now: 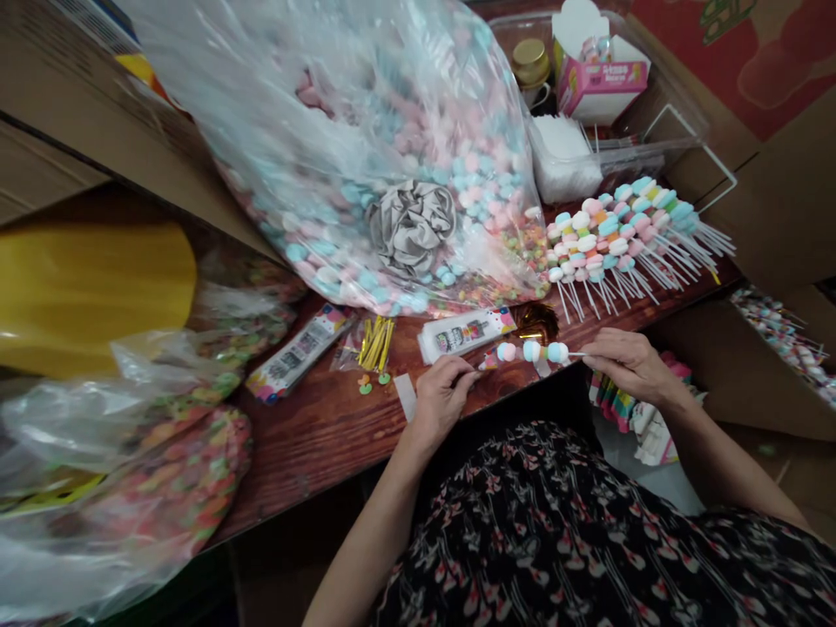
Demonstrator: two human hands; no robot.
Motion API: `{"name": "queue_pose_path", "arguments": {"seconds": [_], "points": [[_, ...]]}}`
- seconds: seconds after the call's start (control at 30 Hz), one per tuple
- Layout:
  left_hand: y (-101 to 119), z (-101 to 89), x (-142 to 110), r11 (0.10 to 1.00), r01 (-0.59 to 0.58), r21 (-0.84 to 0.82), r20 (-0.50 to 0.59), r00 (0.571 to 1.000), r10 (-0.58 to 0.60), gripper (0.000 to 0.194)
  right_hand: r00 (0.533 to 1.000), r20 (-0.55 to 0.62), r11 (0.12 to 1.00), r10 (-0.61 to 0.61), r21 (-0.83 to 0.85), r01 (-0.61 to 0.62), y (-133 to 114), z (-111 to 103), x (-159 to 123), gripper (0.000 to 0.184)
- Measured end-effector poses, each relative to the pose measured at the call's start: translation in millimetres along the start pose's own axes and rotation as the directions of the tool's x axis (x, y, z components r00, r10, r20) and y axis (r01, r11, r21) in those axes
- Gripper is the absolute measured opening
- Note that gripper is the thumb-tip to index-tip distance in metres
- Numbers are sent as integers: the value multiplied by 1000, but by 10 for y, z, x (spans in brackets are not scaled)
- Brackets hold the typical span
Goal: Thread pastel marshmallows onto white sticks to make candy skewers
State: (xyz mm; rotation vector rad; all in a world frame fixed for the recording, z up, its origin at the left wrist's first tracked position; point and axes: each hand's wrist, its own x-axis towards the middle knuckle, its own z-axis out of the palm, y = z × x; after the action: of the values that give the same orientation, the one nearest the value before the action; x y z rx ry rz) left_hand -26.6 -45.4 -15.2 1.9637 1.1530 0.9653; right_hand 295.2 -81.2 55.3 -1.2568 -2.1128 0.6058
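Observation:
Between my hands is a candy skewer [532, 351] of pale pink, white and blue marshmallow pieces on a white stick. My right hand [628, 364] pinches the bare end of its stick. At the other end, my left hand [442, 394] has thumb and forefinger pressed together on what looks like the corner of a clear printed bag [488, 360] around the skewer. Just beyond lie a stack of printed clear bags [467, 333] and a bunch of brown-gold twist ties [535, 322]. A white paper strip [405, 396] is beside my left hand.
A big clear sack of marshmallows [392, 113] covers the back, with a grey scrunchie [413, 226] on it. Finished skewers [620, 231] are piled right, before a plastic bin [672, 131]. Gold ties [377, 341], more bags [300, 348] and gummy sacks [176, 488] lie left.

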Motion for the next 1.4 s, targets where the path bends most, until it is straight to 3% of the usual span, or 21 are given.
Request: {"name": "queue_pose_path", "arguments": {"seconds": [0.33, 0.5, 0.67, 0.87, 1.03, 1.17, 1.23, 1.3, 1.4], "points": [[-15, 11, -21, 999, 20, 25, 0, 1000, -20, 14, 999, 25, 999, -25, -22, 25, 102, 142, -78, 17], [-44, 20, -43, 992, -89, 86, 23, 996, 87, 11, 987, 161, 995, -16, -96, 32, 95, 47, -16, 22], [-71, 32, -44, 963, -206, 172, 65, 978, 198, 10, 967, 243, 973, -76, -194, 125, 73, -38, 143, 21], [-119, 12, -82, 932, -269, 242, 125, 961, 245, 12, 956, 276, 854, -102, -468, 226, 20, -78, 276, 17], [-47, -47, -52, 903, -340, 264, 237, 930, 281, 15, 934, 320, 810, -162, -497, 311, -50, -93, 351, 21], [77, -82, 42, 888, -381, 258, 221, 918, 329, 9, 926, 329, 801, -185, -495, 336, -52, -101, 389, 23], [150, -92, 78, 902, -365, 232, 186, 926, 327, 5, 925, 312, 821, -215, -455, 344, -42, -111, 396, 25], [230, -100, 98, 945, -275, 177, 166, 955, 247, 7, 930, 276, 841, -243, -417, 344, -34, -126, 396, 26], [358, -109, 122, 993, -76, 88, 173, 983, 60, 31, 929, 235, 849, -286, -388, 360, -35, -143, 390, 26]]}}
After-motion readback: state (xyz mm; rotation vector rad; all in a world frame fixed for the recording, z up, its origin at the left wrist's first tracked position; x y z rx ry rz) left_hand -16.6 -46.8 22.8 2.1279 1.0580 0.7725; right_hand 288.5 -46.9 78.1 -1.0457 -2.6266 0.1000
